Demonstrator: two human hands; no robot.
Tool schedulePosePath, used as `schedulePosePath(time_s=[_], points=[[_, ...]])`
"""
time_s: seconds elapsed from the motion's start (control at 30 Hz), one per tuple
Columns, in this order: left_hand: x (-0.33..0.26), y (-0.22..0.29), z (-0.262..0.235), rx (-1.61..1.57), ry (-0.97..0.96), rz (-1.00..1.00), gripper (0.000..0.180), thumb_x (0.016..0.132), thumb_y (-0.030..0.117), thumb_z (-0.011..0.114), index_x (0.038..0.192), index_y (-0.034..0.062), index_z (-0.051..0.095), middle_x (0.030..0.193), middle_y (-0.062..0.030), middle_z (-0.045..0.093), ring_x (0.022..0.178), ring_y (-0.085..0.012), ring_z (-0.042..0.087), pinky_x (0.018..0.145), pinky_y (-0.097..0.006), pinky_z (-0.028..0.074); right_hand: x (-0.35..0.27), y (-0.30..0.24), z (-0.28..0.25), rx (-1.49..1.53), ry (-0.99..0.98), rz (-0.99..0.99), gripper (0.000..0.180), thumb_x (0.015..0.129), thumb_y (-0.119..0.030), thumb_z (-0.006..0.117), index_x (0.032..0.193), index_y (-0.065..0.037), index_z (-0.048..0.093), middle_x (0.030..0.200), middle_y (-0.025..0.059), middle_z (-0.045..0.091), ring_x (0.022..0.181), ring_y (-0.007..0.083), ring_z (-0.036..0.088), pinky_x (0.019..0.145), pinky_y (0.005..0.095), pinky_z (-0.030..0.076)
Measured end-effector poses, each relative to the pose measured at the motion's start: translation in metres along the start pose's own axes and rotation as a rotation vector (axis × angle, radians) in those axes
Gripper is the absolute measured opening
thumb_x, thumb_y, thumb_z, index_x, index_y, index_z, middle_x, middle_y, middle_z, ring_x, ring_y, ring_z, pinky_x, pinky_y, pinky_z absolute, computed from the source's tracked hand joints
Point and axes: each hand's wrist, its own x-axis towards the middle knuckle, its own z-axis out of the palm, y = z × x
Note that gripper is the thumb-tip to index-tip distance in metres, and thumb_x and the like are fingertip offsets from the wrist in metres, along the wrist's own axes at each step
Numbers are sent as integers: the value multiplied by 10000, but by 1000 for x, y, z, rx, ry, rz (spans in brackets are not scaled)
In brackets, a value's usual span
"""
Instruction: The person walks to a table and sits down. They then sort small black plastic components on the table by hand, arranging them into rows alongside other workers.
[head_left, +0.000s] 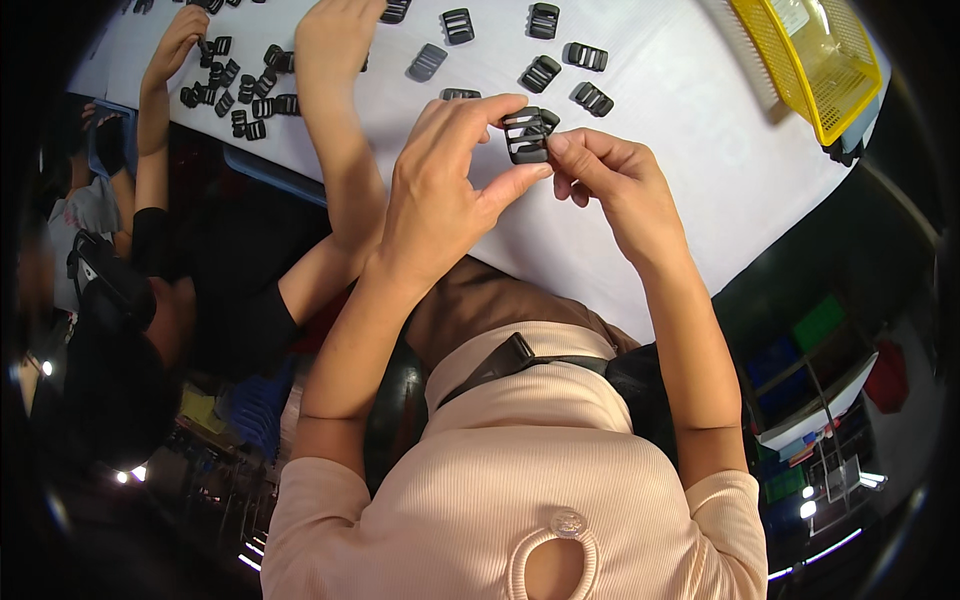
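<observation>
While my left hand (440, 190) and right hand (610, 175) both pinch one black buckle (525, 135) above the white table (690, 140), several loose buckles (560, 62) lie farther off — not yet handled, I judge — with a yellow basket (815, 60) far right.

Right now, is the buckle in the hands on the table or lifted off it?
Lifted: left hand and right hand pinch the black buckle above the white table.

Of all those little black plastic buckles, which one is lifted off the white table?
The black buckle pinched between the left hand and right hand. It is the only one held up; the other buckles lie flat on the white table.
</observation>
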Motion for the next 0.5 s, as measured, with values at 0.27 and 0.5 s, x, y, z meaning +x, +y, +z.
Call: schedulePosePath(time_s=[0.27,0.5], points=[[-4,10,-2,28,-13,9,493,654,140,830,1094,47,628,935,-91,639,841,-254,574,742,-356,491,-7,-3,-3,104,-75,4,310,899,-335,648,788,-48,689,718,-5,639,642,59,535,575,212,378],[-28,-40,30,170,16,-42,480,691,123,806,1127,53,619,915,-81,657,885,-267,582,764,-370,485,13,34,-25,-82,144,-42,216,888,-215,647,981,-22,671,804,29,649,651,86,550,611,227,435]])
